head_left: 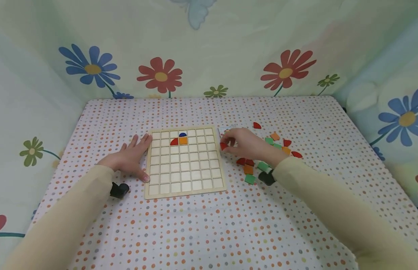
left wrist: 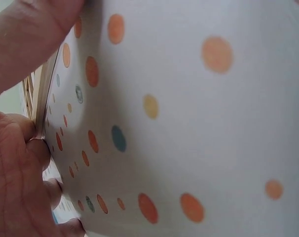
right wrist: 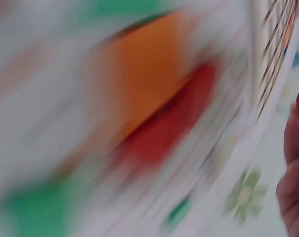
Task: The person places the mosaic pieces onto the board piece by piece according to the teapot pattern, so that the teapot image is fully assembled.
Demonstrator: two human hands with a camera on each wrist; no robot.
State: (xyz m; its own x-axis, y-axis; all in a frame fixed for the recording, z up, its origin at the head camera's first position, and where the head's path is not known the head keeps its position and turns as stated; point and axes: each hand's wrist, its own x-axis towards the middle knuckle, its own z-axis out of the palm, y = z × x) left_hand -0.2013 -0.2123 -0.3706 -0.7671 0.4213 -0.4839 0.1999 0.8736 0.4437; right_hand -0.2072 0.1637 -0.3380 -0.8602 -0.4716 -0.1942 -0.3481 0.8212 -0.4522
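Observation:
A wooden grid board (head_left: 185, 176) lies on the table. Its upper cells hold a blue half-round piece (head_left: 183, 134), an orange square (head_left: 183, 140) and a red quarter-round piece (head_left: 174, 142). Along the board's left side rests my left hand (head_left: 129, 155), its fingers spread and its thumb by the lower left edge. Just off the right edge, my right hand (head_left: 246, 144) pinches another red piece (head_left: 223, 146) between thumb and fingers. That hand partly covers a small printed card (head_left: 224, 130). Motion blurs much of the right wrist view.
Loose pieces are scattered right of the board, among them a green square (head_left: 250, 179), an orange square (head_left: 248, 169) and a red piece (head_left: 257, 125). Some lie under the right forearm. A dotted cloth (head_left: 182, 232) covers the table, and a flowered backdrop (head_left: 202, 45) stands behind.

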